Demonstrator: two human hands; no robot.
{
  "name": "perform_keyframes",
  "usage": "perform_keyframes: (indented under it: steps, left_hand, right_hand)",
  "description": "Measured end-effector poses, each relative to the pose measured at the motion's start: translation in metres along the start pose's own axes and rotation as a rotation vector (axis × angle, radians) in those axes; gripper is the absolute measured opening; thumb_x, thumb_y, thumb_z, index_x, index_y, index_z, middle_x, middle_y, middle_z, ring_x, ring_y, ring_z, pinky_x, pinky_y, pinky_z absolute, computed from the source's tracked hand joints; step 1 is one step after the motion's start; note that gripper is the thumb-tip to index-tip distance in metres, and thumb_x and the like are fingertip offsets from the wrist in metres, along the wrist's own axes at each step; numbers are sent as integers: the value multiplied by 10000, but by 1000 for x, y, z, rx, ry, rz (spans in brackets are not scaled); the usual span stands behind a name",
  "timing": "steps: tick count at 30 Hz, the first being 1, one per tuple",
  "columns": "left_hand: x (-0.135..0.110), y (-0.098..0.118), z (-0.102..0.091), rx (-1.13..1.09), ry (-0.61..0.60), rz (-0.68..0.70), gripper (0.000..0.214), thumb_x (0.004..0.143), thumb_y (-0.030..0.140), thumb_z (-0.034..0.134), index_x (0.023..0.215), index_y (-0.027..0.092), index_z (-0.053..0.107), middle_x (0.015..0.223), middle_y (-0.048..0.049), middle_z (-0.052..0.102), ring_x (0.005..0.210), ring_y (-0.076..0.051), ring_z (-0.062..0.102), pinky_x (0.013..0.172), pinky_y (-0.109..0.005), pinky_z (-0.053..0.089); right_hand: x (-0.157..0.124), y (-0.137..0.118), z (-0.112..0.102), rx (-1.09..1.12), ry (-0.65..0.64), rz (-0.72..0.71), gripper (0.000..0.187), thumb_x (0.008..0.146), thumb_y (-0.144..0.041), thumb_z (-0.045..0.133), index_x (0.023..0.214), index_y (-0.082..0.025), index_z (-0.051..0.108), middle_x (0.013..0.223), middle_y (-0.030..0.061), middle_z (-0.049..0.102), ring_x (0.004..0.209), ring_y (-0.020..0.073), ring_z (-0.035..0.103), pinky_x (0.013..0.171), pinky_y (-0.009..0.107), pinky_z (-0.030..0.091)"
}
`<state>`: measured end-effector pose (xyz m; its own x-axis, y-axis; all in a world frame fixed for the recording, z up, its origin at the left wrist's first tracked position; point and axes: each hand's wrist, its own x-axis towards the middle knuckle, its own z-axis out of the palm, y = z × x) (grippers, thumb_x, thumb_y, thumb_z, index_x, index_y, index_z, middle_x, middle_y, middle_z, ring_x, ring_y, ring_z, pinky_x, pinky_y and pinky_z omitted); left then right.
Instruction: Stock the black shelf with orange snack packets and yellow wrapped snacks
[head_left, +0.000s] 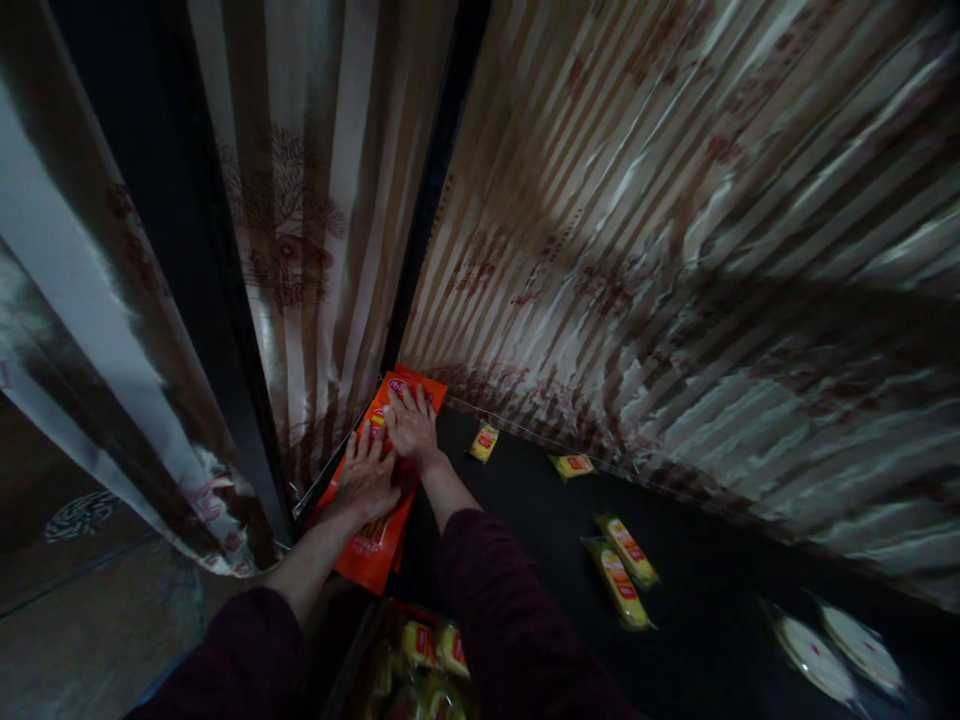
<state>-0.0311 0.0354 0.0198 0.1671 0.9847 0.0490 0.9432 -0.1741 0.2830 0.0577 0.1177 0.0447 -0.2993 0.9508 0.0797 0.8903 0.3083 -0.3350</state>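
The left hand (365,480) and the right hand (412,425) both lie flat, fingers somewhat spread and grasping nothing, on overlapping orange bags (373,560), which sit directly under both palms on a black surface (517,500). Just right of the right hand is a small yellow packet (484,441), with another (574,466) beyond it. Farther right, two longer yellow packets (622,582) lie side by side. Below the hands, more yellow packets (418,643) fill a container. Patterned curtains (600,250) hang beyond the hands.
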Motion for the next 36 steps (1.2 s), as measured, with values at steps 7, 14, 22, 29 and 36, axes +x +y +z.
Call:
perform_keyframes:
  steps: [7,14,22,29,36]
  left_hand:
    - [3,-1,4,13,14,6,558,844,465,443,1344,222,483,1529,-114,283,1426,-338,155,1134,-535,99]
    - [3,-1,5,12,24,7,533,855,479,428,1331,249,494,1530,-83,294,1430,-313,157,1140,-522,86]
    - [5,-3,8,16,29,-1,606,853,531,407,1387,245,432,1527,-116,289,1425,-331,166,1139,-507,90]
    - [4,-3,6,4,24,-11,626,850,531,417,1414,263,380,1531,-94,284,1427,-326,160,1128,-519,99]
    - [0,-3,0,-23,84,-8,606,881,489,380,1430,235,354,1530,-104,285,1433,-287,161,1143,-485,133]
  right_hand:
    - [12,13,10,-61,-114,89,549,967,-460,149,1458,-260,293,1557,14,218,1456,232,82,1165,439,73]
    - [10,13,8,-54,-110,111,553,953,-507,169,1452,-306,294,1562,-11,207,1457,231,71,1166,433,71]
    - [21,34,15,94,-104,117,503,965,-462,225,1396,-283,413,1489,2,383,1418,179,243,1158,411,161]
    - [-17,40,16,339,283,147,505,962,-391,248,1375,-181,447,1464,59,415,1401,171,272,1154,381,201]
    - [-110,14,31,692,470,425,639,952,-483,126,1433,-109,316,1513,106,316,1411,153,259,1146,348,230]
